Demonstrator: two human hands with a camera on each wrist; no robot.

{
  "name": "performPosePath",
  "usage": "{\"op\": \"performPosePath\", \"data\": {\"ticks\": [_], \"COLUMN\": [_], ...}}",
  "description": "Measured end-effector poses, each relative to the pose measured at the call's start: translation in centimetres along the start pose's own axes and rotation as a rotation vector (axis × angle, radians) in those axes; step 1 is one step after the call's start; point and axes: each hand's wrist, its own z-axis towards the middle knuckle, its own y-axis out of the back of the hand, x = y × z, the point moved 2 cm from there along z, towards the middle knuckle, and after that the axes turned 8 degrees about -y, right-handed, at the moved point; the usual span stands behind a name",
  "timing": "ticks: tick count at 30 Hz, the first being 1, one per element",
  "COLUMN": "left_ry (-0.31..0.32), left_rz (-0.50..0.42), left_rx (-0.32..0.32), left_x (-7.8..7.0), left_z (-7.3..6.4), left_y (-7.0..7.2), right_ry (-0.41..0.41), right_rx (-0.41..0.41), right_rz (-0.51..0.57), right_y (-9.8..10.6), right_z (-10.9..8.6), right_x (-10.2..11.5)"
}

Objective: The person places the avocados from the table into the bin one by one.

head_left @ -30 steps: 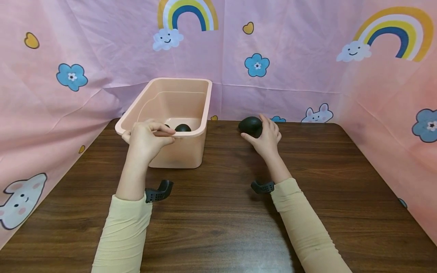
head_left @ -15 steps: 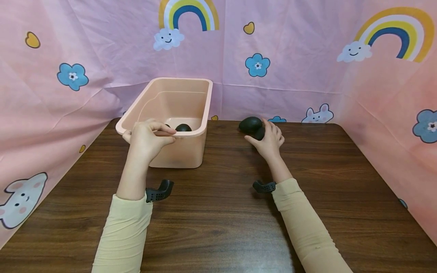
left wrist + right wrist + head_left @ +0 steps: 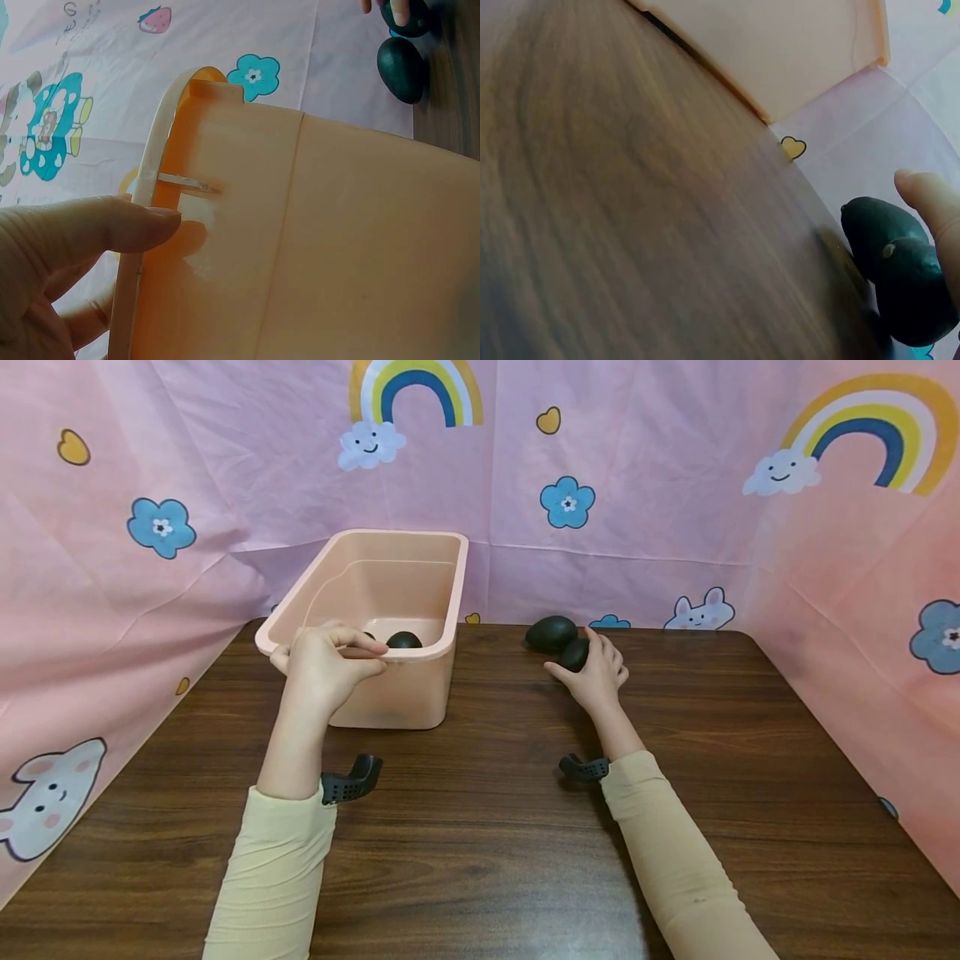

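Note:
Two dark green avocados lie together on the table at the back. My right hand (image 3: 597, 677) has its thumb and fingers curled around the nearer avocado (image 3: 574, 655). Just behind it, to the left, sits the farther avocado (image 3: 551, 634); the two appear to touch in the right wrist view. My left hand (image 3: 322, 668) grips the near rim of a peach plastic bin (image 3: 397, 697), and the left wrist view shows its thumb (image 3: 154, 227) over that rim. Inside the bin are a dark avocado (image 3: 404, 640) and part of another dark thing beside my fingers.
A brown wood-grain table (image 3: 465, 827) carries everything. Pink printed cloth (image 3: 637, 468) hangs behind it and along both sides, close behind the bin and avocados. A black wrist mount (image 3: 352, 779) sticks out from each sleeve.
My right hand has shifted slightly right and toward me, and the nearer avocado now shows beside the farther one. My left hand stays on the bin's rim.

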Motion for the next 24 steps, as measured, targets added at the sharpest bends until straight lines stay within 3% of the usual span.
{"op": "performPosePath", "data": {"ticks": [24], "left_ry": [-0.002], "left_rz": [0.006], "left_rx": [-0.007], "left_x": [0.1], "left_z": [0.0], "left_y": [-0.2], "right_ry": [-0.04], "right_rx": [-0.034], "right_rz": [-0.012], "right_y": [-0.8], "right_z": [0.9], "right_x": [-1.3]}}
